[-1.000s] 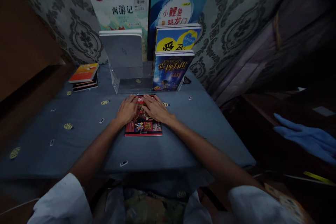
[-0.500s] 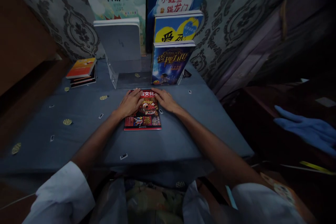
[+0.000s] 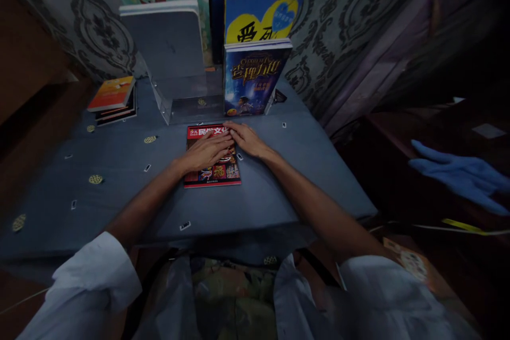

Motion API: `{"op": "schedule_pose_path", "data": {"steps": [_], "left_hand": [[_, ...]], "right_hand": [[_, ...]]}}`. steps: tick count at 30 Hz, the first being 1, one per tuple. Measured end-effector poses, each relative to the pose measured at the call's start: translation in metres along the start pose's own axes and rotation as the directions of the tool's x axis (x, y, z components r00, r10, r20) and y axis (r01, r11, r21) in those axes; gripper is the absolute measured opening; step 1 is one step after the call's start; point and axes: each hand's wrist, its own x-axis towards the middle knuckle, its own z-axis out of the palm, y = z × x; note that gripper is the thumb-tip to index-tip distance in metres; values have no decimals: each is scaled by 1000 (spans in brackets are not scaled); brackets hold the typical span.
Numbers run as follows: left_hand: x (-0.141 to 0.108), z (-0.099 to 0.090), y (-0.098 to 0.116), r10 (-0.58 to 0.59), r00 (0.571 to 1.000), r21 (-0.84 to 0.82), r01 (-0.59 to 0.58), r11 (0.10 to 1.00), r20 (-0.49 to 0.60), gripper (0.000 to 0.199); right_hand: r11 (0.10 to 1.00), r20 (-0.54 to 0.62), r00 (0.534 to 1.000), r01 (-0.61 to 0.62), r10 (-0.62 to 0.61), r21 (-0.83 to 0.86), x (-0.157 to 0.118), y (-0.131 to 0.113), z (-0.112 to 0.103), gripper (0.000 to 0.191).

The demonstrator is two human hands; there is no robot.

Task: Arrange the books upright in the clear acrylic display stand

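Note:
A red and dark book with Chinese lettering and a colourful mask picture lies flat on the grey-blue tablecloth. My left hand rests flat across the middle of its cover, fingers stretched to the right and hiding most of the picture. At the book's upper right corner lies my right hand, fingers extended and touching the cover's edge. The fingertips of both hands nearly meet. Just beyond the book stands a clear acrylic rack.
The rack holds upright books, among them a dark blue book, a yellow and blue book and a grey-backed book. A small book stack lies at the left. A blue glove is off to the right, beyond the table edge.
My left hand has slid from the book's upper left toward the middle of the cover, uncovering the title. My right hand stays at the upper right corner. The view has tilted down slightly.

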Motion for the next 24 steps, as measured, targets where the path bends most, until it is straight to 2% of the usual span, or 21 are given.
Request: {"op": "schedule_pose_path", "data": {"steps": [7, 16, 20, 24], "left_hand": [[-13, 5, 15, 115, 993, -22, -115, 993, -8, 48], [-41, 7, 43, 189, 981, -73, -186, 980, 42, 47], [-52, 12, 52, 247, 969, -83, -246, 966, 4, 47], [-57, 19, 55, 253, 967, -64, -253, 965, -14, 48]], "right_hand": [[999, 8, 1000, -4, 5, -47, -2, -3, 0, 44], [996, 23, 999, -31, 33, -90, -4, -11, 0, 43], [994, 32, 999, -32, 35, -109, -4, -10, 0, 44], [990, 21, 1000, -13, 16, -141, -5, -7, 4, 44]]}}
